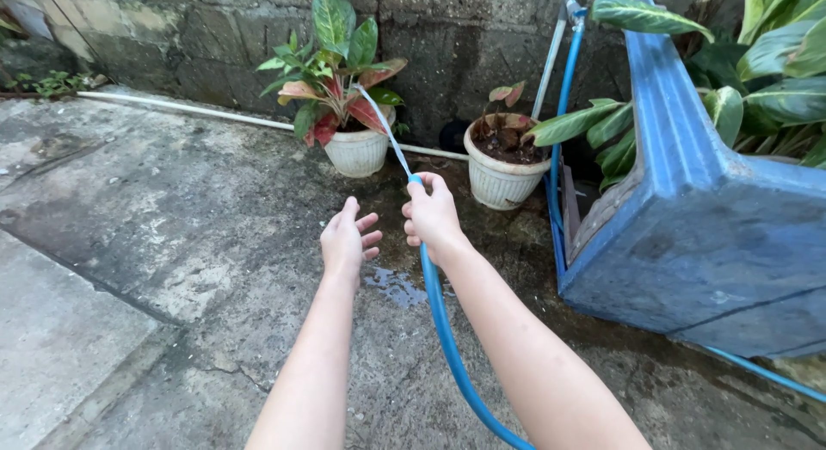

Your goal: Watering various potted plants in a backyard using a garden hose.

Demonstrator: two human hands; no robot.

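Right hand (433,216): closed in a fist around the end of the blue hose (447,338), thumb pressed at the nozzle end. I hold it out in front of me at about the middle of the view. Water jet (383,127): a thin stream leaves the hose end and runs up and to the left, reaching the leafy plant with red and green leaves (331,67) in the left white ribbed pot (359,151). Left hand (347,241): open, fingers spread and slightly curled, holding nothing; it sits just beside my right hand, on its left, not touching the hose. From my fist the hose drops between my forearms and leaves the view at the bottom edge. Second white pot (499,181): stands on the ground to the right of the first, near the stone wall (206,33). Blue basin (697,235): tilted on its side at the right. Concrete floor (172,243): a small puddle (396,286) lies below my hands.
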